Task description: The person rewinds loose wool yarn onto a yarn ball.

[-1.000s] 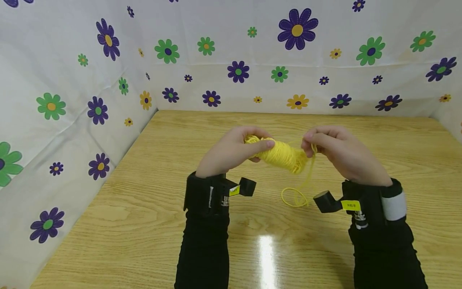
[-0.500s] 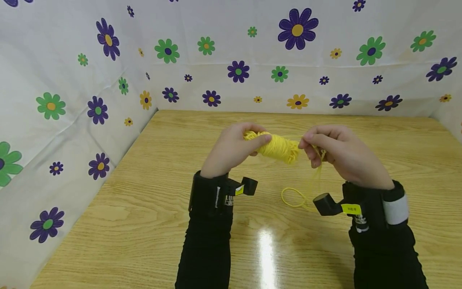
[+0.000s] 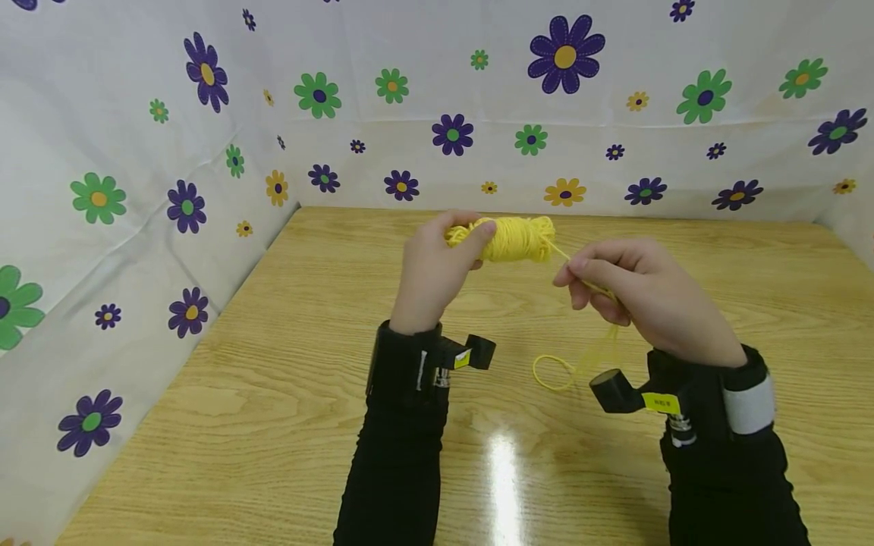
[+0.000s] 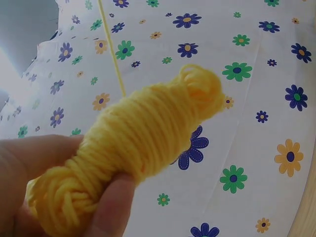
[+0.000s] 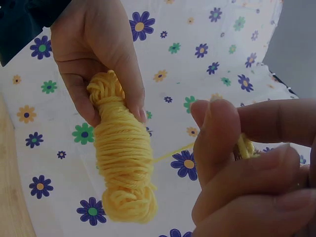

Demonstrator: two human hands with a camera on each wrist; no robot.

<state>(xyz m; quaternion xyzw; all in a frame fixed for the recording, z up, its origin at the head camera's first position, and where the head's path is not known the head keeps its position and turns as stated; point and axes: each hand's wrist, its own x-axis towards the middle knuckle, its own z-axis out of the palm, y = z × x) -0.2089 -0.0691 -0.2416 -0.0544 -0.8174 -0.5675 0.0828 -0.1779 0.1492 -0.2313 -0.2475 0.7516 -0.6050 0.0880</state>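
Observation:
A skein of yellow yarn (image 3: 514, 240) lies nearly level above the table, its left end gripped between the thumb and fingers of my left hand (image 3: 440, 262). In the left wrist view the wound skein (image 4: 143, 128) fills the middle, looped at both ends. My right hand (image 3: 631, 288) pinches the yarn strand between thumb and forefinger, to the right of the skein and slightly lower. A short taut strand (image 3: 561, 251) runs between skein and fingertips. In the right wrist view, more yarn (image 5: 245, 146) passes inside the curled fingers. Loose yarn hangs below the right hand.
A loop of yellow yarn (image 3: 554, 373) rests on the wooden table (image 3: 273, 394) under the hands. Behind and to the left stands a white cloth (image 3: 382, 45) printed with flowers. Both wrists wear black straps with small cameras.
My left hand has lifted the skein up and away, turning it from slanted to nearly level. The right hand stays nearly in place, and the strand between them now shows taut.

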